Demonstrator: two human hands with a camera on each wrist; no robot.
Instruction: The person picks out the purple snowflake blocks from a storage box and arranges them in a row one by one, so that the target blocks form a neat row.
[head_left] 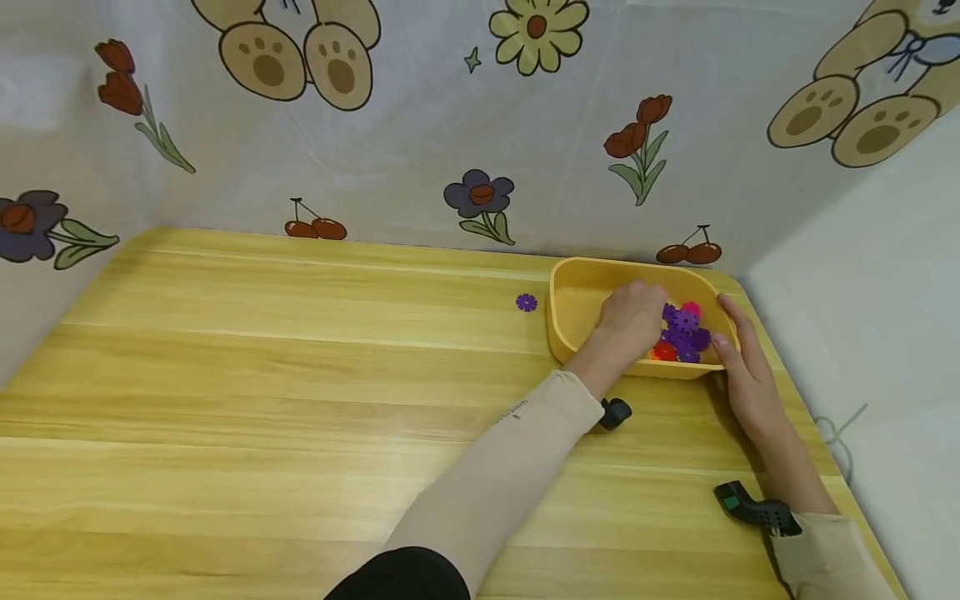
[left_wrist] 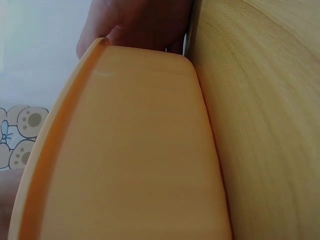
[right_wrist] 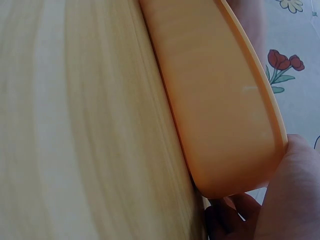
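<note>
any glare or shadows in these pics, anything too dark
Head view: a bright patch on the wall cloth at upper left, a shadow on the table beside the right forearm; left wrist view: a faint glint on the tub, the right hand at top dim; right wrist view: another faint glint, fingers at bottom dark.

You've wide room L of the yellow bin (head_left: 574, 298) over the surface (head_left: 300, 375), w/ a purple disc (head_left: 527, 302) nr it. Obstacles: wall cloth (head_left: 405, 167) behind bin, L sleeve (head_left: 498, 467) in front, your left hand (head_left: 632, 315) inside, right hand (head_left: 750, 379) at R end.
</note>
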